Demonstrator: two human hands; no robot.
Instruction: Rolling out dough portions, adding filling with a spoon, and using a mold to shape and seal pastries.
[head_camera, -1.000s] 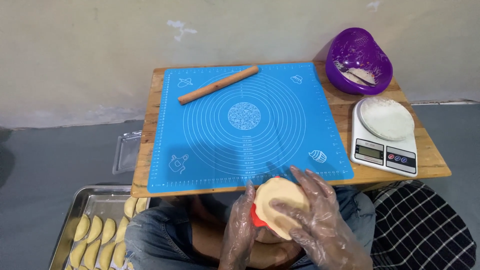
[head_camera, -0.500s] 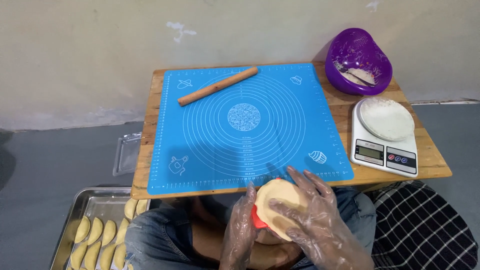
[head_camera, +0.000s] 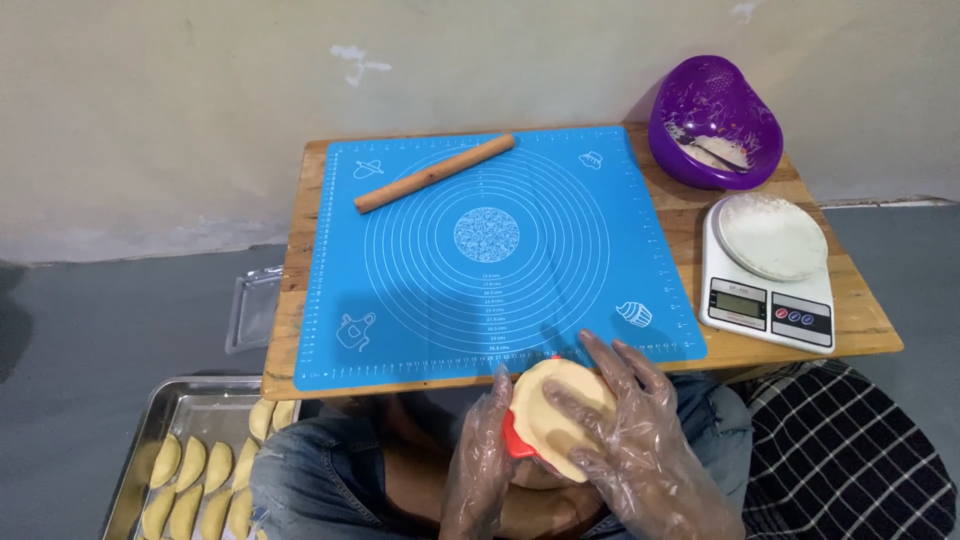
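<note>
Pale yellow dough round (head_camera: 560, 420), smooth, draped over a red press (head_camera: 512, 440), held just below the counter (head_camera: 780, 345) near edge, over the lap. Left hand (head_camera: 480, 465) gripping the press from beside; right hand (head_camera: 625, 440) spread flat across the dough, fingers apart. Blue mat (head_camera: 420, 290) on the counter mostly bare; rolling pin (head_camera: 435, 173) at the far side.

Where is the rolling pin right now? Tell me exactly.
In the head view the wooden rolling pin lies slanted on the far left part of the blue baking mat, well away from both gloved hands and across the mat from the purple bowl.
</note>
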